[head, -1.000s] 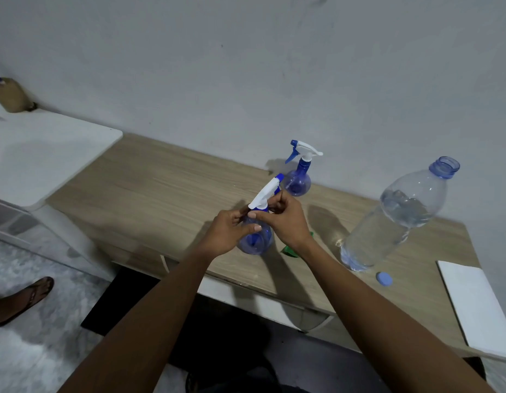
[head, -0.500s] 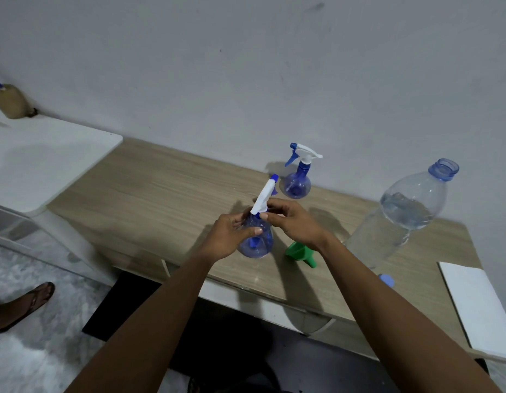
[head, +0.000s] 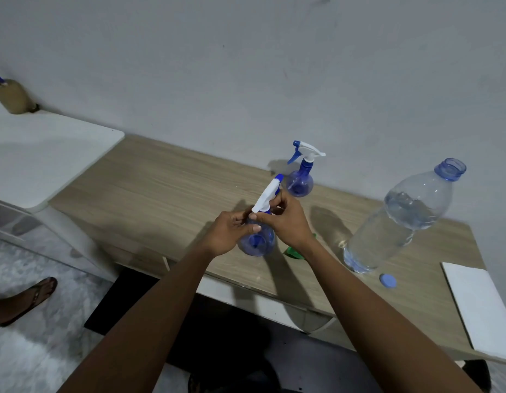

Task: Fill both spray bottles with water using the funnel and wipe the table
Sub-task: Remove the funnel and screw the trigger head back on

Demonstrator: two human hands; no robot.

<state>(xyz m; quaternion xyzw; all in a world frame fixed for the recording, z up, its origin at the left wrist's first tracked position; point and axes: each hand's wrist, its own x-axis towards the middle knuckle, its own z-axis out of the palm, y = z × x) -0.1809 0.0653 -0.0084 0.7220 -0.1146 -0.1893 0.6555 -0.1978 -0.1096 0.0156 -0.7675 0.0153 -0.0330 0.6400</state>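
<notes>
A small blue spray bottle (head: 258,242) stands near the front of the wooden table (head: 161,194). My left hand (head: 227,232) grips its round body. My right hand (head: 285,219) pinches the collar under its white spray head (head: 267,195), which leans to the upper right. A second blue spray bottle (head: 300,180) with its white head on stands by the wall. The green funnel (head: 293,253) lies on the table, mostly hidden behind my right wrist. A large clear water bottle (head: 402,219), uncapped and partly filled, stands at the right.
The blue bottle cap (head: 387,280) lies near the table's front edge. A white cloth or board (head: 481,310) rests on the right end. A white counter (head: 41,154) with a tan pen holder (head: 12,96) adjoins the left. Another person's sandalled foot (head: 24,300) is on the floor.
My right hand has shifted around the spray head's collar, covering the funnel again. The spray head has tilted and turned slightly. My left hand still holds the bottle's body.
</notes>
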